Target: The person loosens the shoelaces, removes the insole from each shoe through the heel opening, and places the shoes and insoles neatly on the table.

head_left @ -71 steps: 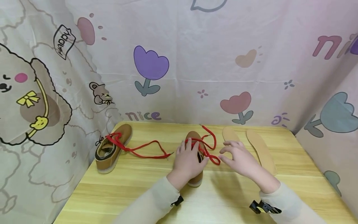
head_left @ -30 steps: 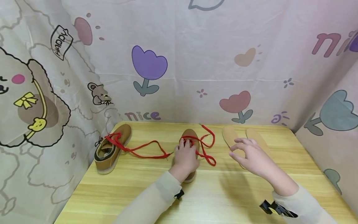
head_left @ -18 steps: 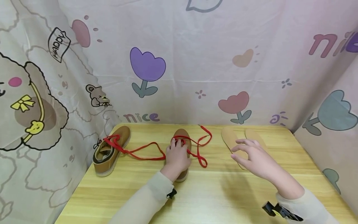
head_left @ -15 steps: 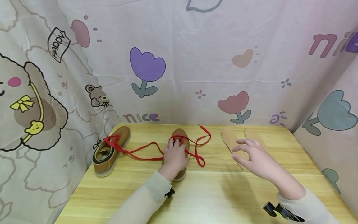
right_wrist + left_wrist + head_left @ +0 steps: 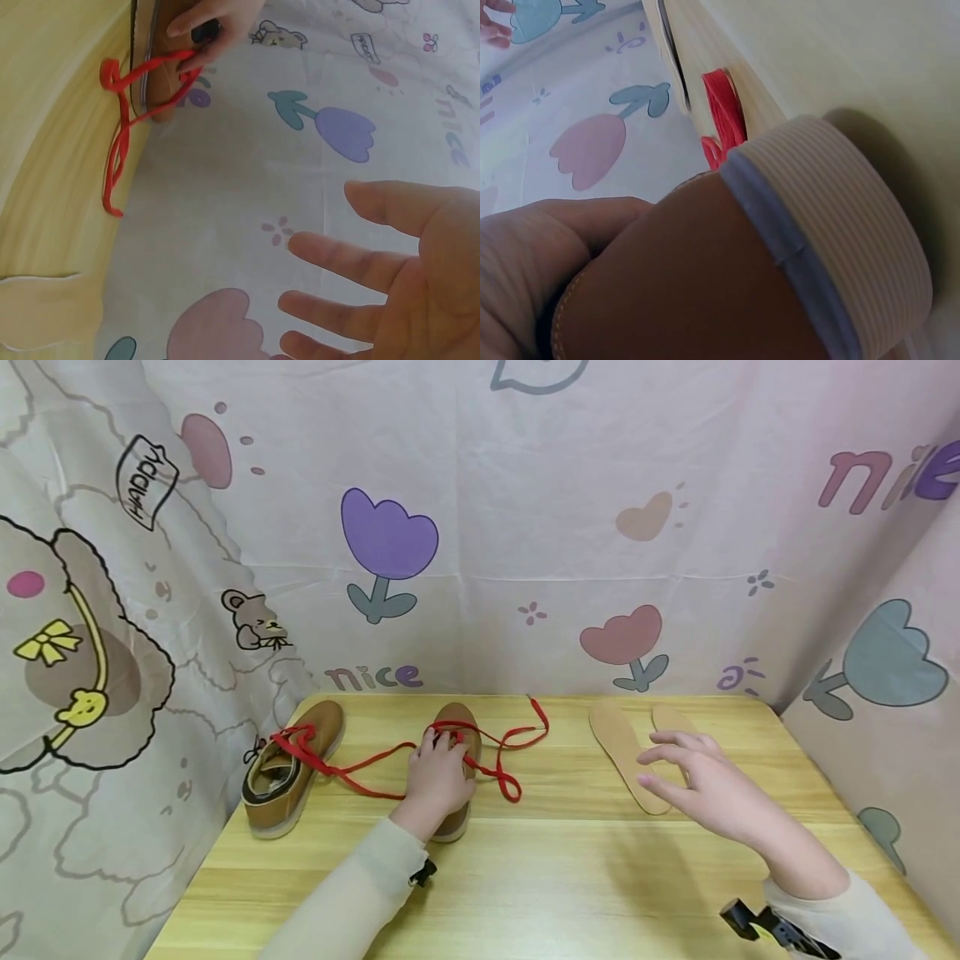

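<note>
In the head view my left hand (image 5: pixel 438 781) lies over the top of a brown shoe (image 5: pixel 454 821) and grips it, hiding the opening. The left wrist view shows the heel of this shoe and its ribbed pale sole (image 5: pixel 840 232) close up. A loose red shoelace (image 5: pixel 504 770) trails from the shoe to the right across the table. My right hand (image 5: pixel 708 785) hovers above two tan insoles (image 5: pixel 621 747), its fingers spread and holding nothing. In the right wrist view the fingers (image 5: pixel 337 262) are apart.
A second brown shoe (image 5: pixel 273 814) stands at the table's left edge, its red lace (image 5: pixel 363 789) stretching right to the gripped shoe. The wooden table (image 5: pixel 570 885) backs onto a printed curtain (image 5: pixel 510 510). Curtain also hangs on both sides.
My left hand has slid the shoe leftward along the table, dragging its red lace along. The right hand has drawn away to the right, over the insoles.
</note>
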The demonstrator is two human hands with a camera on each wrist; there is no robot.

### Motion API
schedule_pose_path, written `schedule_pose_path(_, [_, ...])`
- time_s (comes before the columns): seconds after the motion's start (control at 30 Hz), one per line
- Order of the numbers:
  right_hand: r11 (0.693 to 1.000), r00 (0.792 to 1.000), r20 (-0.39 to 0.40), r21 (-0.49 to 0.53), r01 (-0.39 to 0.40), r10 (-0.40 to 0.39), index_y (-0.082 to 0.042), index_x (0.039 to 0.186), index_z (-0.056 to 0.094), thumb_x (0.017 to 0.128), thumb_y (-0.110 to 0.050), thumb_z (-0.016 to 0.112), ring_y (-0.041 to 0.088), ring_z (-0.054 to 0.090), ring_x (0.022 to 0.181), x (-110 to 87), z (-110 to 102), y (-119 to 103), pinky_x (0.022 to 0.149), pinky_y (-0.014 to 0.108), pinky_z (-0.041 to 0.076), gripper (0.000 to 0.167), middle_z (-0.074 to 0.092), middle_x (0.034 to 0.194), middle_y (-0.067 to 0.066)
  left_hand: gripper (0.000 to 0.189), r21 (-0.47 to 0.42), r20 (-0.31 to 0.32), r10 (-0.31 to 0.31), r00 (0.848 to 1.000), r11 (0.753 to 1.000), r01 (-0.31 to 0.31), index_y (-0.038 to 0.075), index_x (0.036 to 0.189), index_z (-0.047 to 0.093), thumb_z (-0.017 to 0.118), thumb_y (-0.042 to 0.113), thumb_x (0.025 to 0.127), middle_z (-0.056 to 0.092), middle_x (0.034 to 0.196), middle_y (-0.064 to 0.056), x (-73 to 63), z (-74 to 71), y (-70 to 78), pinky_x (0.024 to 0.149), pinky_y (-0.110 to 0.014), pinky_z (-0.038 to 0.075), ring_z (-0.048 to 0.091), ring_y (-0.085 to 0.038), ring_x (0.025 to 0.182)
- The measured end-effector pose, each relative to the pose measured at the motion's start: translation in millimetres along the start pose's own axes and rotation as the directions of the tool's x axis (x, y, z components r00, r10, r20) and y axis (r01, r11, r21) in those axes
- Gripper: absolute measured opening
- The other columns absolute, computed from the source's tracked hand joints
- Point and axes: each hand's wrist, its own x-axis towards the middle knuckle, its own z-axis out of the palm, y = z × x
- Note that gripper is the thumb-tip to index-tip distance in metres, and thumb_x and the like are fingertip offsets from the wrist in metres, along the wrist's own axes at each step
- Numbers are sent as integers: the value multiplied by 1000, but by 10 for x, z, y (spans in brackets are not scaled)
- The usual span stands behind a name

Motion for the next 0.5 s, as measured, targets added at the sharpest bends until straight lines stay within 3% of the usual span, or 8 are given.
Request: schedule_pose_path(0.5, [999, 999, 28, -25, -25, 25, -11, 128, 66, 94, -47, 67, 50, 32, 133, -68, -103, 50, 94, 71, 38, 50, 43, 149, 22, 61, -7, -9, -20, 1000, 1000, 20, 15, 140, 60, 77, 34, 85, 42, 152, -23, -37, -124, -417, 112, -64, 25, 19, -46, 146])
